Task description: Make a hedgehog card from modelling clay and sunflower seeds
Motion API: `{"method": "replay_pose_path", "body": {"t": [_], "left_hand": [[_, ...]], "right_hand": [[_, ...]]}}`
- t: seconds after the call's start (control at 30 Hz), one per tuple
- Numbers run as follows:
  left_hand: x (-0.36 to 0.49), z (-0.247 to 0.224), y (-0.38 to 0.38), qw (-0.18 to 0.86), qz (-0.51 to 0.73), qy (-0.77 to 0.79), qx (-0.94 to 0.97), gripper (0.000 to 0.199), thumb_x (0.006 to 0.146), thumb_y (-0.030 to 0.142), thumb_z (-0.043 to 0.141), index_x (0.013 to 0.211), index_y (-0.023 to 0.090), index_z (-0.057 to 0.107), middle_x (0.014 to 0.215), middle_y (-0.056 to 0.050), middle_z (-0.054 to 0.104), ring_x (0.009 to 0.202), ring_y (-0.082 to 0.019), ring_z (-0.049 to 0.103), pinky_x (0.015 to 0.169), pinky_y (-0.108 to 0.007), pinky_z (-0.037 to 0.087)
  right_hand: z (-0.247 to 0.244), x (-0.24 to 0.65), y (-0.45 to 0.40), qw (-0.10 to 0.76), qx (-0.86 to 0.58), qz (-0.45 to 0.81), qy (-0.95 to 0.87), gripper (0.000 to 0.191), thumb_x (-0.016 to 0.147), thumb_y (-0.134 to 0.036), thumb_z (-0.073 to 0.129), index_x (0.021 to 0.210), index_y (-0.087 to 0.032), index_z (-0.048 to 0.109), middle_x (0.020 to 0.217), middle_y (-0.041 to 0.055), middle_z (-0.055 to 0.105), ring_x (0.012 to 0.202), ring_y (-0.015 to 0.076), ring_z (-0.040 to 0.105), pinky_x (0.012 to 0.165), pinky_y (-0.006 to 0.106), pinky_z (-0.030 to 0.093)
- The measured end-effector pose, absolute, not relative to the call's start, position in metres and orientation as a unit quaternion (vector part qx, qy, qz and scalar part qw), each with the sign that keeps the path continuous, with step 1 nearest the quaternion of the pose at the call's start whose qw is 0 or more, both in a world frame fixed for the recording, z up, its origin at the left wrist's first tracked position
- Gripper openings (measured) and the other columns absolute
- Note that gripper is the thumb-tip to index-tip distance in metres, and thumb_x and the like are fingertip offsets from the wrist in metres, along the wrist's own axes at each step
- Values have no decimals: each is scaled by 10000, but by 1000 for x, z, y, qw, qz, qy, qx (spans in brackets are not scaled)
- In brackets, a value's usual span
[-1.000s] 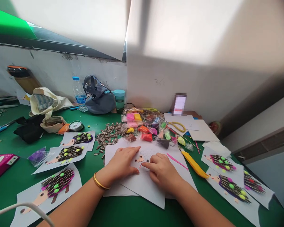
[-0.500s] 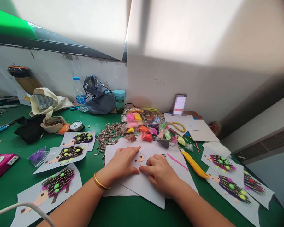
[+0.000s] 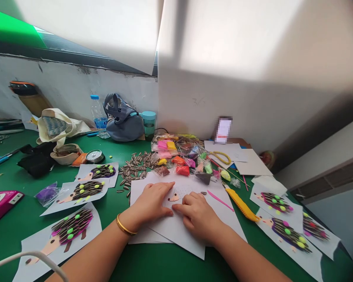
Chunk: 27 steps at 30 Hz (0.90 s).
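A white sheet [image 3: 191,239] carries a faint dotted body outline and a peach hedgehog face [image 3: 173,197] with a dark eye and nose. My left hand [image 3: 154,200] lies on the sheet left of the face, fingers stretched out and thumb apart, holding nothing. My right hand [image 3: 195,213] rests just right of and below the face. Its index finger points left, its tip touching the paper; the other fingers are bent, and no held thing shows. A sunflower seed [image 3: 204,192] and a pink modelling tool [image 3: 220,200] lie on the paper beyond it.
Sunflower seeds [image 3: 138,166] and bagged coloured clay [image 3: 182,170] lie behind the paper. Seed-covered hedgehog pictures [image 3: 70,231] lie left, with others [image 3: 291,235] right. A yellow-handled cutter [image 3: 242,203] sits right of the sheet. A white cable [image 3: 41,256] crosses the lower left.
My right index fingertip has shifted very slightly up, and the bent fingers have moved a little. A small dark shape beside them is hidden now. My left hand is almost still.
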<state>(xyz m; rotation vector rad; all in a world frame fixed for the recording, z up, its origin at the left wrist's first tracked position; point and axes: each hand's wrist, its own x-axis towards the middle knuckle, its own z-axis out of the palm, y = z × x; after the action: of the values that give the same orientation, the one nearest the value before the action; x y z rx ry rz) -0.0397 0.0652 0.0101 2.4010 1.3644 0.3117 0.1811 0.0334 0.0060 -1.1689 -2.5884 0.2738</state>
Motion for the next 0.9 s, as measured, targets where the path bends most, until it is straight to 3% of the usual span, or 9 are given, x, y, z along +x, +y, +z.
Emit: {"method": "replay_pose_path", "body": {"t": [0.17,0.43,0.9], "left_hand": [[-39,11,65,180,108,485,849,841,731,483,757,1452,266,382,1474,-80,498,1331,-306,471,1068,-454,332],[-39,11,65,181,107,483,850,847,735,491,751,1459,269,372,1474,-77,499,1330,-306,472,1064,-457,341],[-42,4,66,176,115,479,852,865,722,476,768,1463,274,370,1477,-62,495,1335,-302,466,1070,-456,338]], "right_hand": [[6,185,36,183,-406,106,-889,426,783,-54,606,1106,-315,705,895,27,595,890,199,480,772,342,309],[8,184,33,157,-394,106,-900,407,787,-65,620,1055,-357,715,889,13,581,880,189,467,777,342,305],[4,189,37,200,-412,75,-886,393,777,-50,597,1051,-302,723,836,25,585,839,193,480,739,335,303]]}}
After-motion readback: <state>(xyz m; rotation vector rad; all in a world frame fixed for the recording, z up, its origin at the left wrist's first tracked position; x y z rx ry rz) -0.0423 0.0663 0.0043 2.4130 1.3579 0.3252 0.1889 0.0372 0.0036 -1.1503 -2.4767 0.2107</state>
